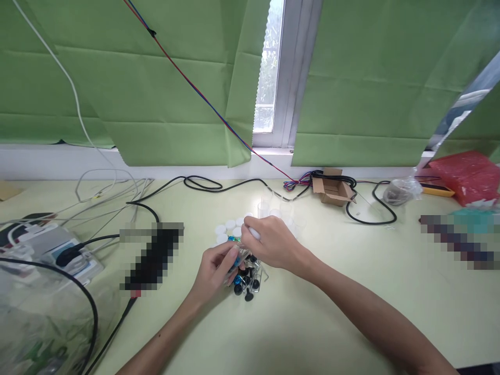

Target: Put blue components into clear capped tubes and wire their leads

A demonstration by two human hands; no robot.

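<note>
My left hand is closed round a small clear plastic container with something blue showing in or behind it. My right hand is a fist just above it, gripping a white, smooth, rounded thing whose kind I cannot make out. Below the hands lies a loose pile of small hardware: black round-headed pieces, clear or metal bits, blue parts and a bent metal key. White round lids lie spread behind the hands. Clear plastic cups stand behind my right hand, partly hidden by it.
An open cardboard box and coiled black cables lie by the wall. Power strip and plugs are at left, beside a blurred-out dark object. A red bag and a clear bag are at right.
</note>
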